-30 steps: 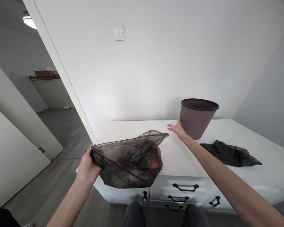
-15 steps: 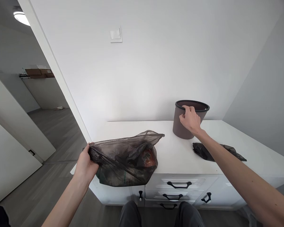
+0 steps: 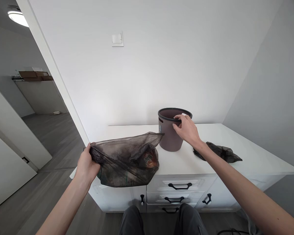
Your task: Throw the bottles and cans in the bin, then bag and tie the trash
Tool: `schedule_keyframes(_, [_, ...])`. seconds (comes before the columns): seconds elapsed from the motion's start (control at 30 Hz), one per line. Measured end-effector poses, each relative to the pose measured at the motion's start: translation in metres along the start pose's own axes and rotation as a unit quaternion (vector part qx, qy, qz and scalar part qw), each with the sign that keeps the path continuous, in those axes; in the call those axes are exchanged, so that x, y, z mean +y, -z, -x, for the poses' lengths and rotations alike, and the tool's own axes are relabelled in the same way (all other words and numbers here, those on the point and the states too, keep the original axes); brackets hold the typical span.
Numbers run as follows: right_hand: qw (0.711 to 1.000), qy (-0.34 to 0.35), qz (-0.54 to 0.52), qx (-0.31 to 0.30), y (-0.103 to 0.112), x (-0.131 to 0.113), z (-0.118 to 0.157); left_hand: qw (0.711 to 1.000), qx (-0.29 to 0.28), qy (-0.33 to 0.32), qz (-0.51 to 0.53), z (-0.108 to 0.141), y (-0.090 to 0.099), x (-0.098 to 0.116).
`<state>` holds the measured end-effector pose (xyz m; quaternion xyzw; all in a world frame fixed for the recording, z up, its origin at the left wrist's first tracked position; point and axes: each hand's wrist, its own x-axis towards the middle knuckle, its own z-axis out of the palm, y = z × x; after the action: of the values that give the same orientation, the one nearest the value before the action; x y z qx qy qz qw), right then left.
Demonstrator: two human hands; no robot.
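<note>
My left hand (image 3: pixel 87 164) grips the left end of a dark see-through garbage bag (image 3: pixel 124 163). Crumpled contents, one of them orange-brown, show through its film, and the bag sits at the cabinet's front edge. My right hand (image 3: pixel 187 130) is closed on the near rim of a brown trash can (image 3: pixel 171 137), fingers over the black ring and thumb outside. The can stands upright on the white cabinet top, just behind the bag's right end. Behind my right forearm lies another crumpled dark plastic bag (image 3: pixel 224 152), partly hidden.
The white cabinet (image 3: pixel 137 130) has black handles (image 3: pixel 180 186) on its front and backs onto a white wall with a light switch (image 3: pixel 117 39). At the left, a doorway opens on another room with cardboard boxes (image 3: pixel 34 75). My knees are below the cabinet's front.
My right hand has brought the trash can left and nearer, turning it so a slot and label show. My left hand still holds the garbage bag. The view has shifted slightly.
</note>
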<state>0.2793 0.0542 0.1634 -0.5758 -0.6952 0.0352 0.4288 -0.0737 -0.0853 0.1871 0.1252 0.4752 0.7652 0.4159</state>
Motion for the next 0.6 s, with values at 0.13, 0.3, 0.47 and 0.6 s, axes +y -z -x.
schedule_keyframes(0.13, [0.995, 0.035, -0.078, 0.052, 0.001, -0.019, 0.041, 0.999, -0.005, -0.031, 0.017, 0.001, 0.005, 0.001])
schedule_keyframes(0.3, [0.954, 0.048, -0.298, -0.001, -0.037, -0.041, 0.106, 0.997, -0.019, -0.061, -0.04, -0.007, 0.024, 0.001])
schedule_keyframes(0.47, [0.89, -0.118, -0.423, -0.126, -0.072, -0.072, 0.1, 0.985, -0.034, -0.094, -0.141, -0.006, 0.052, 0.006])
schedule_keyframes(0.6, [0.791, -0.194, -0.538, -0.219, -0.082, -0.102, 0.077, 0.96, -0.074, -0.142, -0.228, 0.007, 0.074, 0.018])
